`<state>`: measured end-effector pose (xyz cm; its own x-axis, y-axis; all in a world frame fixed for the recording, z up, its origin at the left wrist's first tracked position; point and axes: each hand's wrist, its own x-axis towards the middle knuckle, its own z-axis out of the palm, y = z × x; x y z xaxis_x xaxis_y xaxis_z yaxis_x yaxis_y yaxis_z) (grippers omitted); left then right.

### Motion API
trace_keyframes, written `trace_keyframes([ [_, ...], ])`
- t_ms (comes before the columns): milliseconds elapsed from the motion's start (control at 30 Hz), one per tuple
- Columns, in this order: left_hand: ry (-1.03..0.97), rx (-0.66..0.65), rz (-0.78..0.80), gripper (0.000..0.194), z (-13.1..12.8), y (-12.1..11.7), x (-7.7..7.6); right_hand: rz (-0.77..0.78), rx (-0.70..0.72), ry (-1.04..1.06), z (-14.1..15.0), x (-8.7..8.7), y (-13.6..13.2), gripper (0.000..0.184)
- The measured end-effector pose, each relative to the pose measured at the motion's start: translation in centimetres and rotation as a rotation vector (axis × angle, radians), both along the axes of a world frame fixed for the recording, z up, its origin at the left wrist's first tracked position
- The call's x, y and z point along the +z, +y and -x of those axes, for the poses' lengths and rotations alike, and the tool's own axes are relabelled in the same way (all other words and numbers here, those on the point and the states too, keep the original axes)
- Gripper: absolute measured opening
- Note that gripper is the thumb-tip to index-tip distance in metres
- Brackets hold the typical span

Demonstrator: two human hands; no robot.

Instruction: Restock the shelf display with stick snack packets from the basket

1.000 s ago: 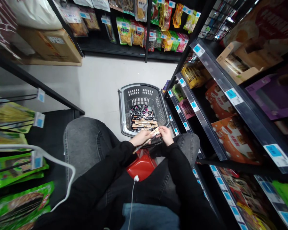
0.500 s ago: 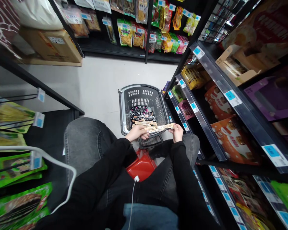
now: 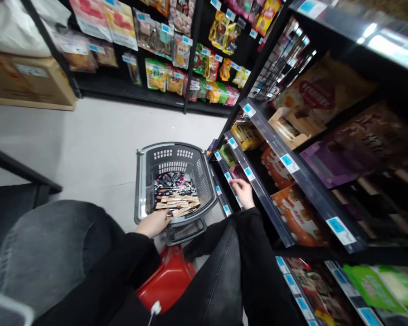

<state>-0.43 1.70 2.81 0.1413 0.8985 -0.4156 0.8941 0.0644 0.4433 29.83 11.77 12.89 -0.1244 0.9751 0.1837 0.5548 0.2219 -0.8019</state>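
**Basket full of skinny packets, one hand at the rim, one over by the shelf**

So the left hand (image 3: 154, 222) is at the basket's 7 o'clock, with bent fingertips reaching over the rim right by the beige stick packets (image 3: 181, 202). Can't tell whether those fingers are pinching a packet or just touching. Right hand (image 3: 244, 194) is out at the basket's 3 o'clock, fingers loosely curled and partly open, looks released. It's right by the shelf edge (image 3: 258, 185) with its price tags, but I can't tell if they touch.

The beige packets lie in a loose pile toward 6 o'clock inside the basket (image 3: 144, 181), and the dark packets (image 3: 170, 179) with pink bits are toward 12. The near rim comes between the left palm and the pile, and the shelving crowds the 3 o'clock side. The folded-down handle (image 3: 187, 232) sits at 6, with a red stool (image 3: 170, 277) just past it.

Basket's grey rigid plastic with slotted walls and rounded corners. Packets are thin, flat strips, the dark ones kinda shiny. Stool's smooth and glossy, jeans (image 3: 61, 253) are faded grey denim, floor (image 3: 98, 145) is pale and smooth. Plain brown cardboard box (image 3: 27, 81) at 10 o'clock, orange printed cartons (image 3: 301, 215) past the right hand.
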Motion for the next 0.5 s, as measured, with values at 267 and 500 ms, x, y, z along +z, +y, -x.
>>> trace_keyframes([
  [267, -0.009, -0.136, 0.025, 0.034, -0.9, -0.4, -0.3, -0.540, -0.481, -0.904, -7.7, 20.5, 10.4, 0.029],
  [500, -0.015, -0.124, 0.014, 0.032, -0.9, -1.0, -0.2, 0.002, -0.624, -1.368, -8.6, 23.3, 16.3, 0.032],
])
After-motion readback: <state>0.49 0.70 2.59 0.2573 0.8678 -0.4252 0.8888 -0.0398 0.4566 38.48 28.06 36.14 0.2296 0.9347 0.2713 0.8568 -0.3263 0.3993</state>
